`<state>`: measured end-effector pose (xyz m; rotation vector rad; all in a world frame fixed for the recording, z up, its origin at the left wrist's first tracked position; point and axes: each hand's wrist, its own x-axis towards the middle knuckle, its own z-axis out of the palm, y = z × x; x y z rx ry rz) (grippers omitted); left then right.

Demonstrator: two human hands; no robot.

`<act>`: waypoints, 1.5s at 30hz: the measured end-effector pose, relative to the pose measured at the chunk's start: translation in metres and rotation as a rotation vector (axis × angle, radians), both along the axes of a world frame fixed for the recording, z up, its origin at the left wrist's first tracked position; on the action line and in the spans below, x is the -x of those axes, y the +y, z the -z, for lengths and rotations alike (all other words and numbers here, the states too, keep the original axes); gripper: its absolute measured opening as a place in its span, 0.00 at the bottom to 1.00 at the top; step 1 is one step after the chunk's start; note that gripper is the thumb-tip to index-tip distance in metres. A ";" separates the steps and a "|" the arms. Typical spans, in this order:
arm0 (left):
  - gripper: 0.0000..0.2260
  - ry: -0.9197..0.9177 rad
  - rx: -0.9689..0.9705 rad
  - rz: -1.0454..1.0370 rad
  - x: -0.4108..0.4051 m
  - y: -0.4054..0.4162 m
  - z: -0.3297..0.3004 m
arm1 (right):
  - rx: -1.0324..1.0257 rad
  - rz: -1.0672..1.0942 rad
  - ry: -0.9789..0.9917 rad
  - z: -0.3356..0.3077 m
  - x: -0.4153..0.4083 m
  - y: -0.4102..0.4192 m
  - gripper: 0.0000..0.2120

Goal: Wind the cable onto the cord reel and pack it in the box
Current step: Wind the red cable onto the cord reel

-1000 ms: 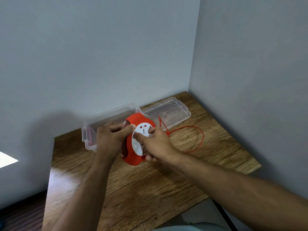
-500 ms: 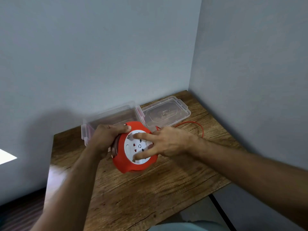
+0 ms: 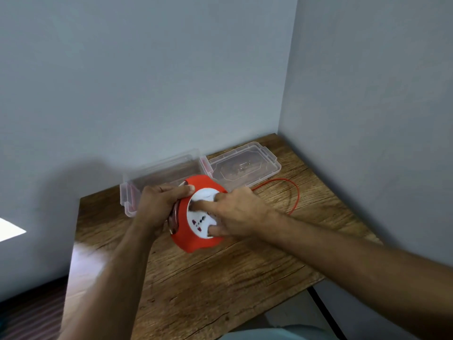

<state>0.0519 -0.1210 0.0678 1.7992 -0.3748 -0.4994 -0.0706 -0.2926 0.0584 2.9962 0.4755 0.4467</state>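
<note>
Just above the table [image 3: 220, 290], the left hand [image 3: 159, 204] grips the red cord reel [image 3: 196, 244] by its rim, while the right hand [image 3: 240, 212] presses fingertips and thumb on its white socket face. The reel looks rigid, smooth and light, and is probably safest held by the rim. The thin cable [image 3: 297, 195] lying loose near the open box [image 3: 159, 173] seems limp and could snag.

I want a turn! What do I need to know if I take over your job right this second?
Left hand grips the red cord reel by its rim.
Right hand has its fingers pressed on the reel's white socket face.
Some cable is wound inside. A loose loop of cable lies on the table to the right.
The clear box is open behind the reel, with the lid beside it.
Left to do: wind in the loop and put the reel in the box.
</note>
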 end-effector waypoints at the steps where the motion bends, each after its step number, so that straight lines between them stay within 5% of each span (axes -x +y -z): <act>1: 0.07 -0.056 0.038 -0.038 0.003 -0.002 0.000 | -0.142 0.118 -0.035 0.003 0.000 0.005 0.31; 4: 0.09 -0.261 0.063 -0.111 0.011 -0.010 0.000 | -0.603 0.429 -0.016 0.009 -0.001 0.022 0.29; 10: 0.07 -0.650 -0.085 -0.054 0.033 -0.014 0.002 | -1.775 0.777 0.447 0.010 -0.005 0.044 0.20; 12: 0.05 -0.702 -0.101 -0.026 0.038 -0.015 0.005 | -1.955 0.798 0.558 0.003 -0.004 0.041 0.12; 14: 0.04 -0.655 -0.107 -0.037 0.034 -0.015 0.006 | -1.988 0.710 0.619 -0.002 0.001 0.035 0.14; 16: 0.07 -0.463 -0.071 -0.084 0.026 -0.013 0.006 | -1.581 0.667 0.573 -0.003 0.009 0.027 0.20; 19: 0.08 -0.123 0.019 -0.110 0.015 -0.002 0.006 | -0.405 0.489 0.163 0.002 0.022 0.000 0.23; 23: 0.06 -0.008 -0.048 0.010 0.005 0.008 0.002 | 0.082 -0.095 0.144 -0.002 0.027 -0.024 0.29; 29: 0.08 0.073 -0.189 0.178 0.003 0.002 -0.003 | 0.255 -0.442 0.025 -0.002 0.019 -0.025 0.34; 32: 0.09 0.099 -0.242 0.237 0.004 -0.001 -0.006 | 0.282 -0.565 0.065 0.000 0.012 -0.026 0.29; 40: 0.08 0.047 -0.248 0.218 0.005 -0.003 -0.008 | 0.378 -0.465 0.100 -0.003 0.007 -0.014 0.28; 45: 0.07 -0.042 -0.115 0.128 0.003 0.001 -0.009 | 0.130 -0.142 0.055 -0.001 0.007 -0.003 0.29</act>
